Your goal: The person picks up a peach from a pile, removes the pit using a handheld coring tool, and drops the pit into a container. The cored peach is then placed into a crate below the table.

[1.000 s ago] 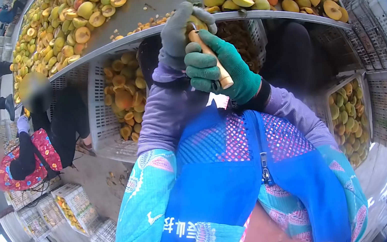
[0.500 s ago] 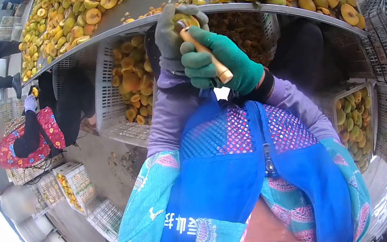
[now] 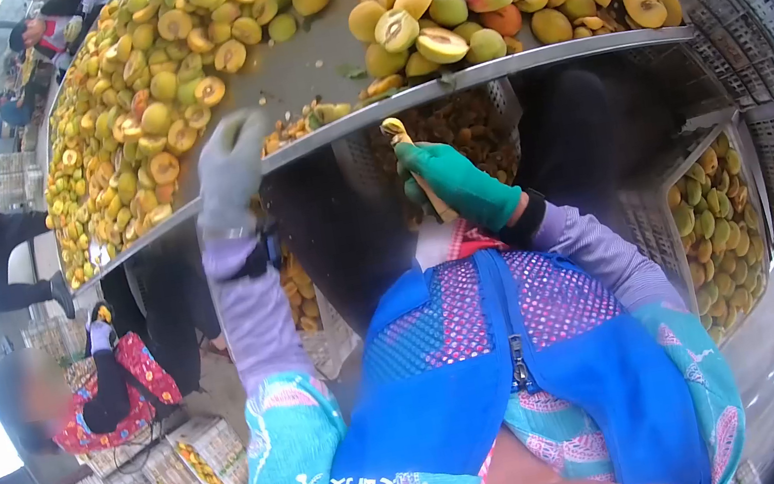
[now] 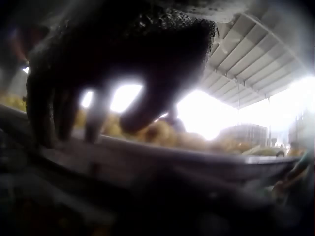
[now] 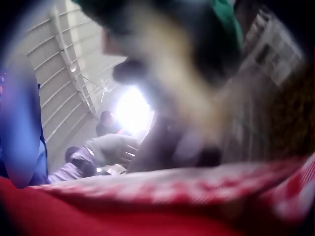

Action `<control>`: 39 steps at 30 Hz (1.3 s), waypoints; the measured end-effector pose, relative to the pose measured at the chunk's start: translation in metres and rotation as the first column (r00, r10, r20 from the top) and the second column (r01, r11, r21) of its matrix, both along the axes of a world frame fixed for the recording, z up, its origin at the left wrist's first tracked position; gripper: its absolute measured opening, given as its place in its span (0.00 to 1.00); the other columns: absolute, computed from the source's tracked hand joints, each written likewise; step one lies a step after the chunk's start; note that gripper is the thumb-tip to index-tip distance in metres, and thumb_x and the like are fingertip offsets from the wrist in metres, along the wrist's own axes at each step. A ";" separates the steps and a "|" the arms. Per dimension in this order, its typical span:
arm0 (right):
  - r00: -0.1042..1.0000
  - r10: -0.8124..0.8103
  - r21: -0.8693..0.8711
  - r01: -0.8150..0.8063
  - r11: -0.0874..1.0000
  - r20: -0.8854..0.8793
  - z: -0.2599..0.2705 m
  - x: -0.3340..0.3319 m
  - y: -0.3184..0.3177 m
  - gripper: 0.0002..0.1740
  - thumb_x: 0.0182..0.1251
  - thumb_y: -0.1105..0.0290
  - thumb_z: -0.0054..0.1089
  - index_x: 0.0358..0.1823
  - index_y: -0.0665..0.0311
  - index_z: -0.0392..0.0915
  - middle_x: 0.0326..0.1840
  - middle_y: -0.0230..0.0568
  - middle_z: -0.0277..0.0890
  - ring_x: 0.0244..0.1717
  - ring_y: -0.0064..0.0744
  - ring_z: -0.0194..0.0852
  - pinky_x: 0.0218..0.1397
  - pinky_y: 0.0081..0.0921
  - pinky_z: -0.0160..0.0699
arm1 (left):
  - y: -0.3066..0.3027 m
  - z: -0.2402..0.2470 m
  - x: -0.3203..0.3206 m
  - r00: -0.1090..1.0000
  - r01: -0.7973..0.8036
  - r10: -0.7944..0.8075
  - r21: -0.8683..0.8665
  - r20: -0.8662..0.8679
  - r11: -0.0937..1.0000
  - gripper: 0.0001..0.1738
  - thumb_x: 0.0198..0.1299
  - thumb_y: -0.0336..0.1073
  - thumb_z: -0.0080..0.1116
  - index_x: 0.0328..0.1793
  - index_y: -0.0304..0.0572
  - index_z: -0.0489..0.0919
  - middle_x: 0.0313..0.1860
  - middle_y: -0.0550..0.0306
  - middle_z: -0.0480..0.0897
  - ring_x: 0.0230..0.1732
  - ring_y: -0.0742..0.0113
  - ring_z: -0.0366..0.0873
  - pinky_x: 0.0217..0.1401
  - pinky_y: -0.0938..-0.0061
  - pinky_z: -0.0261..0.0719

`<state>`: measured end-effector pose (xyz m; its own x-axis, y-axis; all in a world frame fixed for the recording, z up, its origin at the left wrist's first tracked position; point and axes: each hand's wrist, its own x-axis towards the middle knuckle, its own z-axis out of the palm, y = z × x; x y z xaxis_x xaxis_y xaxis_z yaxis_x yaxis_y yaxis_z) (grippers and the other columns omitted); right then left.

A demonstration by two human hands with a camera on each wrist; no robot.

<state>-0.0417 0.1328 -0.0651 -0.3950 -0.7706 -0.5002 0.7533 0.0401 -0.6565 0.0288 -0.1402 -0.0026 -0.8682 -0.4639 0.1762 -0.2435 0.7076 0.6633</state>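
At right, a crate holds fruit. Your right hand grips a pale, yellow-tipped tool; your left hand is loose-fingered.

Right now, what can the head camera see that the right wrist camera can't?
Only the head view: heaps of fruit on the metal table, and the apron's zipper.

Only the right wrist view: the ribbed roof overhead.

Both: the grey-gloved left hand and the green-gloved right hand, though the right one is blurry in the wrist view.
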 end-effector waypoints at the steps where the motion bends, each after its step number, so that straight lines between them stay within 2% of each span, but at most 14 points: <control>1: 0.992 -0.011 -0.009 0.010 1.000 -0.128 0.003 -0.004 -0.001 0.20 0.71 0.46 0.49 0.34 0.56 0.70 0.21 0.29 0.67 0.14 0.19 0.62 0.16 0.18 0.62 | 0.021 0.015 -0.039 0.995 0.042 -0.047 0.061 0.086 0.997 0.20 0.58 0.44 0.60 0.50 0.36 0.81 0.43 0.47 0.84 0.47 0.60 0.81 0.50 0.72 0.77; 2: 0.968 -0.023 -0.016 0.020 1.000 -0.250 0.004 -0.007 -0.001 0.21 0.71 0.46 0.49 0.35 0.56 0.70 0.21 0.29 0.67 0.14 0.19 0.62 0.16 0.18 0.62 | 0.031 0.019 -0.073 0.982 0.112 -0.107 -0.026 0.157 0.993 0.21 0.58 0.44 0.61 0.52 0.37 0.80 0.46 0.46 0.83 0.49 0.58 0.81 0.52 0.71 0.77; 5: 0.996 -0.062 -0.018 0.064 0.998 0.064 0.002 -0.031 0.003 0.21 0.71 0.45 0.49 0.35 0.57 0.70 0.21 0.29 0.68 0.14 0.20 0.63 0.16 0.18 0.62 | 0.039 -0.020 -0.163 0.954 0.298 -0.265 -0.321 0.141 0.899 0.33 0.56 0.57 0.57 0.60 0.40 0.76 0.54 0.41 0.80 0.56 0.48 0.78 0.59 0.62 0.73; 8: 0.982 -0.165 0.040 0.169 0.985 -0.094 0.014 -0.031 0.011 0.23 0.71 0.45 0.49 0.36 0.60 0.72 0.21 0.30 0.69 0.14 0.20 0.64 0.16 0.17 0.63 | 0.052 -0.038 -0.209 0.862 0.327 -0.161 -0.285 0.480 0.901 0.39 0.55 0.66 0.57 0.56 0.34 0.77 0.48 0.38 0.82 0.51 0.50 0.81 0.55 0.66 0.77; 12: 0.973 -0.073 0.011 0.078 0.997 -0.220 0.032 -0.033 0.015 0.23 0.71 0.45 0.48 0.36 0.60 0.72 0.22 0.30 0.70 0.13 0.20 0.63 0.15 0.17 0.63 | 0.031 -0.028 -0.197 0.792 0.203 -0.191 0.046 0.579 0.978 0.36 0.57 0.63 0.59 0.55 0.35 0.77 0.38 0.51 0.84 0.34 0.66 0.83 0.37 0.72 0.80; 13: 0.995 -0.100 0.014 0.100 0.995 0.004 0.013 -0.038 0.014 0.22 0.71 0.46 0.48 0.37 0.59 0.72 0.22 0.30 0.70 0.13 0.21 0.64 0.15 0.16 0.63 | 0.026 -0.027 -0.183 0.838 0.120 -0.234 0.252 0.494 0.960 0.32 0.60 0.58 0.58 0.57 0.38 0.77 0.40 0.53 0.84 0.35 0.67 0.83 0.33 0.76 0.78; 17: 0.996 -0.079 0.002 0.079 0.997 0.036 0.018 -0.039 0.013 0.21 0.71 0.46 0.49 0.39 0.58 0.72 0.23 0.29 0.70 0.13 0.21 0.64 0.15 0.17 0.63 | 0.011 -0.011 -0.124 0.960 0.238 -0.242 0.857 -0.138 0.456 0.28 0.65 0.52 0.50 0.61 0.37 0.73 0.42 0.51 0.83 0.34 0.61 0.85 0.28 0.79 0.77; 22: 0.985 -0.107 0.091 0.120 0.989 -0.139 0.036 -0.024 0.013 0.20 0.73 0.47 0.47 0.40 0.58 0.73 0.22 0.29 0.70 0.15 0.19 0.65 0.16 0.16 0.64 | 0.039 -0.015 -0.083 0.887 0.451 -0.038 0.882 -0.459 -0.138 0.34 0.67 0.56 0.46 0.66 0.33 0.68 0.60 0.34 0.74 0.51 0.35 0.78 0.35 0.64 0.85; 26: 0.799 -0.074 0.092 0.160 0.983 -0.597 0.046 -0.024 0.001 0.18 0.74 0.53 0.48 0.40 0.63 0.72 0.19 0.34 0.69 0.17 0.25 0.68 0.20 0.25 0.67 | 0.065 -0.018 -0.074 0.899 0.427 0.067 0.900 -0.434 0.088 0.31 0.69 0.55 0.44 0.62 0.33 0.71 0.58 0.38 0.76 0.50 0.40 0.79 0.44 0.59 0.84; 28: 0.545 -0.130 -0.002 0.229 0.973 -0.828 0.032 -0.022 -0.012 0.17 0.74 0.56 0.48 0.40 0.65 0.71 0.19 0.41 0.70 0.19 0.35 0.72 0.22 0.32 0.69 | 0.071 -0.023 -0.073 0.861 0.474 -0.103 0.714 -0.497 0.516 0.28 0.70 0.52 0.42 0.61 0.33 0.71 0.57 0.38 0.76 0.52 0.45 0.79 0.50 0.61 0.82; 30: 0.398 -0.105 0.003 0.261 0.965 -0.911 0.035 -0.020 -0.023 0.16 0.73 0.58 0.50 0.40 0.66 0.70 0.20 0.49 0.72 0.21 0.46 0.74 0.25 0.39 0.70 | 0.077 -0.025 -0.072 0.860 0.462 -0.180 0.581 -0.477 0.670 0.27 0.72 0.50 0.39 0.61 0.32 0.71 0.56 0.39 0.77 0.54 0.50 0.78 0.55 0.63 0.80; 32: 0.224 -0.011 0.063 0.320 0.945 -0.974 0.040 -0.018 -0.032 0.14 0.72 0.60 0.51 0.38 0.66 0.68 0.24 0.57 0.74 0.26 0.60 0.74 0.27 0.47 0.70 | 0.079 -0.028 -0.070 0.872 0.439 -0.185 0.555 -0.454 0.707 0.25 0.73 0.47 0.37 0.61 0.32 0.71 0.56 0.39 0.77 0.55 0.53 0.77 0.59 0.63 0.77; 36: 0.107 0.016 0.056 0.381 0.923 -0.994 0.027 -0.018 -0.040 0.14 0.72 0.60 0.52 0.37 0.65 0.67 0.21 0.55 0.74 0.25 0.57 0.75 0.26 0.47 0.70 | 0.070 -0.052 -0.071 0.847 0.418 -0.275 0.252 -0.454 0.873 0.20 0.73 0.40 0.40 0.61 0.30 0.70 0.55 0.41 0.78 0.55 0.57 0.78 0.59 0.66 0.77; 39: 0.082 0.016 0.048 0.401 0.915 -0.996 0.023 -0.016 -0.044 0.14 0.72 0.60 0.52 0.37 0.64 0.67 0.20 0.55 0.73 0.23 0.57 0.74 0.24 0.48 0.69 | 0.069 -0.060 -0.072 0.849 0.412 -0.174 0.419 -0.498 0.809 0.17 0.72 0.34 0.44 0.60 0.30 0.71 0.53 0.44 0.79 0.52 0.60 0.79 0.56 0.69 0.79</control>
<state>-0.0577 0.0888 -0.0423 -0.7978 -0.5096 0.3223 -0.5211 0.3138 -0.7937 -0.0430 -0.0710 -0.0624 -0.8701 -0.3233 0.3720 0.3035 0.2431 0.9213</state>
